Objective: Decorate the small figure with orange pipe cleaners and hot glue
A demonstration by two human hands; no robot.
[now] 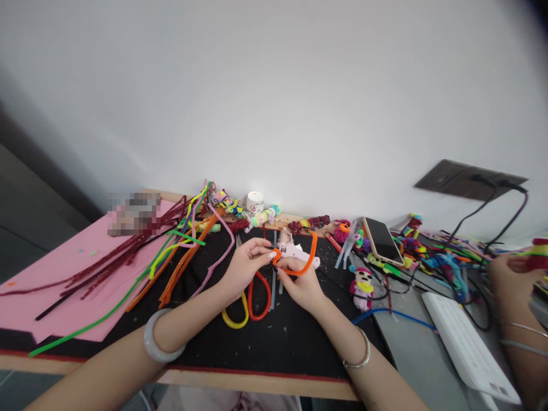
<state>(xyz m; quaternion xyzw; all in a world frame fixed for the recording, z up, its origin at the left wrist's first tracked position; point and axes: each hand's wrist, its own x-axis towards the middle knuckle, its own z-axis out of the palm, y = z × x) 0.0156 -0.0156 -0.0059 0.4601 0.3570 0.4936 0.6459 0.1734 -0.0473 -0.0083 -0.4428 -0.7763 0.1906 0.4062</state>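
My left hand [246,264] and my right hand [299,285] meet over the black mat [291,337], both pinching an orange pipe cleaner [309,257] bent into an arc. A pale pink glue gun [295,251] lies just behind my fingers. Under my hands lie a yellow loop [236,319] and a red-orange loop [260,302] of pipe cleaner. A pale bangle circles my left wrist, a thin silver one my right.
Loose pipe cleaners [171,257] fan over pink paper [51,274] at left. A small doll figure [362,285], a phone [382,240], a white keyboard [466,348], cables and craft scraps lie at right. Another person's hand [509,279] reaches in from the right edge.
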